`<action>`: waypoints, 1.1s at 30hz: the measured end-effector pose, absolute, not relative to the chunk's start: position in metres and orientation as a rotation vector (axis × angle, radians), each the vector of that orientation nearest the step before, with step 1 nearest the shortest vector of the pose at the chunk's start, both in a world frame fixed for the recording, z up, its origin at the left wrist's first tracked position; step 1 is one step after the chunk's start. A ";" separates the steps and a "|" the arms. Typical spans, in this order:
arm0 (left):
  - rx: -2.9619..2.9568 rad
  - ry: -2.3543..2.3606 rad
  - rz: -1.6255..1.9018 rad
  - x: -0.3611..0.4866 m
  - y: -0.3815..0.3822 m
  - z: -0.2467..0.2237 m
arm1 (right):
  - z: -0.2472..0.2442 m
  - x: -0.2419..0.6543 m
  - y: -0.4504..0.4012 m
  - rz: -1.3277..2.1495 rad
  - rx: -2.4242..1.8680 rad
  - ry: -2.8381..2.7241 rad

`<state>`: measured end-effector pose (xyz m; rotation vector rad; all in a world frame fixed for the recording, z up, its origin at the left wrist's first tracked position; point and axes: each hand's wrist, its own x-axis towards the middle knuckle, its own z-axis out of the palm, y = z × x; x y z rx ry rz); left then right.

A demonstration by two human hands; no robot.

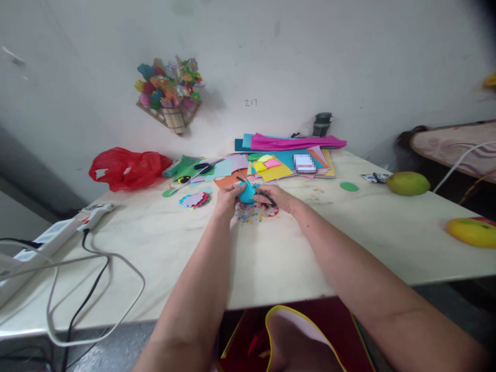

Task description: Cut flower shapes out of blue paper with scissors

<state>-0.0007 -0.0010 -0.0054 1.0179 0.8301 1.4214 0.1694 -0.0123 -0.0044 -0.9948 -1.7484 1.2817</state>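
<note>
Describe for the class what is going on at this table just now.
At a pale marble-patterned table, a person's left hand holds a piece of bright blue paper, and the right hand has black-handled scissors up against it. Small coloured paper scraps lie beneath the hands. To the left sits a small stack of scallop-edged paper shapes in several colours; behind the hands are sheets of coloured paper.
</note>
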 end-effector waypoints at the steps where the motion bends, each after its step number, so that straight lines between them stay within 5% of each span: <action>1: 1.015 0.831 1.427 -0.001 -0.001 -0.006 | -0.004 0.169 -0.013 1.289 -0.999 -1.743; 33: 0.945 0.827 1.515 0.006 0.002 -0.012 | -0.009 0.160 -0.010 1.304 -1.015 -1.678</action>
